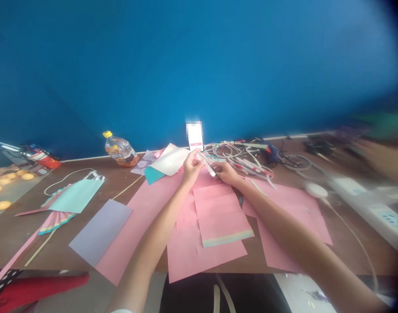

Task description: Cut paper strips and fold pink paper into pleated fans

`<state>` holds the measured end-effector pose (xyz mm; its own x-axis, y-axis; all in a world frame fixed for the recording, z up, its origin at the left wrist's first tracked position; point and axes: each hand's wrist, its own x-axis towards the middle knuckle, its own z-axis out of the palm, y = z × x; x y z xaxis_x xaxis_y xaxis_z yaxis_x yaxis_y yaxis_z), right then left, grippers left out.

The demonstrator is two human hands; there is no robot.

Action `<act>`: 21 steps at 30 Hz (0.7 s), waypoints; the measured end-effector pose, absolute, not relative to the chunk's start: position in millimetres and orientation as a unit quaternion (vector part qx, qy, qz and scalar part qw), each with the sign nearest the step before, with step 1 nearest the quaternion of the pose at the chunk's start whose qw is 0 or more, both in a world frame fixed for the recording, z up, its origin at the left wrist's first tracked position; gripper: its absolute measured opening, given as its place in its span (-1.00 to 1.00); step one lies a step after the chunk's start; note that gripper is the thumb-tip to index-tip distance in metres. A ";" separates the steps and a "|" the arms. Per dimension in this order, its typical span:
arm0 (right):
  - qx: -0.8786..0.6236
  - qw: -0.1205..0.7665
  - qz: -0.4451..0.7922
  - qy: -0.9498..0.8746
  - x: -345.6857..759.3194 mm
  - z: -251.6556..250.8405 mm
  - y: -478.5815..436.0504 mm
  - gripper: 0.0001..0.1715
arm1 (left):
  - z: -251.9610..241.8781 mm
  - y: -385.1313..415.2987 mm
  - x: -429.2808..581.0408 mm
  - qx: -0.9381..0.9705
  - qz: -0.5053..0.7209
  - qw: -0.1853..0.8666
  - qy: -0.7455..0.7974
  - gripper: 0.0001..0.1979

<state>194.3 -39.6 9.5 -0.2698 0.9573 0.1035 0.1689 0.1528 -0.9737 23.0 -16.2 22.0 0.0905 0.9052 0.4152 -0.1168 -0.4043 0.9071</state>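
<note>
My left hand (192, 167) is closed, thumb and fingers pinching the upper end of a narrow white strip (208, 165). Close by on the right, my right hand (225, 172) has its fingers curled at the strip's lower end. A small dark thing shows at those fingertips, too small to name. Beneath the hands lies a pink sheet of paper (220, 213) with a yellow and blue band along its near edge. It rests on larger pink sheets (205, 258). Behind the hands stands a lit phone (195, 137), leaning against the wall.
To the left are a purple sheet (101, 230), a light-blue paper piece (77, 195) with pleated fans, and a drink bottle (121, 150). Tangled cables (238, 154) lie behind right. A power strip (371, 208) and another person's blurred arm (381, 158) are at right.
</note>
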 end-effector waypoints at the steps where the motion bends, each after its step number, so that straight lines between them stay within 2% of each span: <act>1: -0.440 0.413 0.477 -0.639 194.4 8.6 -39.0 -0.66 | 20.8 -15.6 22.9 0.597 0.589 0.436 0.327 -0.39; 14: -0.465 0.431 0.463 -0.619 194.6 12.7 -40.6 -0.65 | 17.4 -9.2 16.2 0.562 0.600 0.459 0.336 -0.26; 21: -0.463 0.531 0.467 -0.534 195.8 12.4 -37.0 -0.64 | 6.9 -2.2 8.8 0.563 0.615 0.432 0.344 -0.31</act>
